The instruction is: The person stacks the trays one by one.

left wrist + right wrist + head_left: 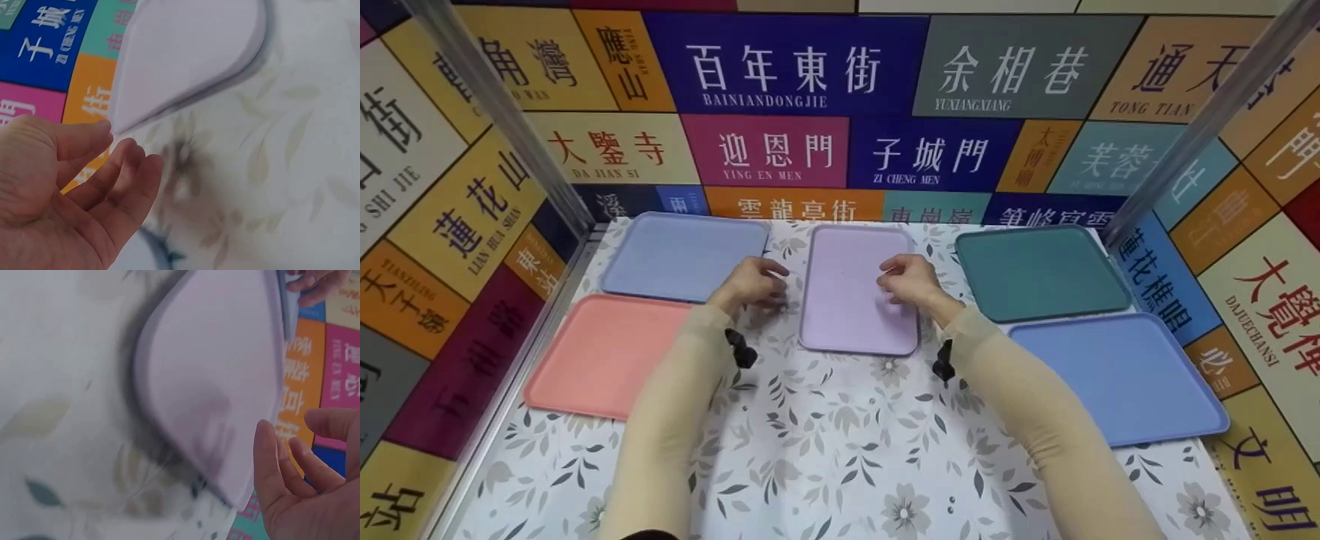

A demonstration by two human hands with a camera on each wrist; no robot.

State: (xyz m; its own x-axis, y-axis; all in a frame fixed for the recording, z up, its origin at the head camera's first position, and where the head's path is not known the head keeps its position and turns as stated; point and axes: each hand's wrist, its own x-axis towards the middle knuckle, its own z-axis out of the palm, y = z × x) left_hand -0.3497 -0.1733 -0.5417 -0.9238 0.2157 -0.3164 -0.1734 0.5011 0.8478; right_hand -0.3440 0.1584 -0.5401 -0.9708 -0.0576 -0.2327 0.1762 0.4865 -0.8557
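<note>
Item 1: lilac rectangular tray (847,292), round-cornered, plastic by its look. It lay on the white, leaf-and-flower-printed desk (810,442), long sides running 12 to 6; I took it as my clock's centre.

Item 2: bare left hand (754,283), at 9 o'clock. Released, fingers loosely bent, just beside the near long rim.

Item 3: bare right hand (911,277), at 3 o'clock. Likewise released, above the opposite rim; my right wrist view showed a shadow on the tray.

Item 4: pale periwinkle tray (682,255), between 9 and 10; coral-pink tray (600,352), between 8 and 9.

Item 5: dark green tray (1044,274), about 3; cornflower-blue tray (1125,379), towards 4.

Handling note: in my judgement, good work here called for matching contacts at 9 and 3, thumbs over the rims, fingertips beneath, with light, equal pressure. One-sided pressure might have swung the tray; the left hand needed clearance from the periwinkle edge.
</note>
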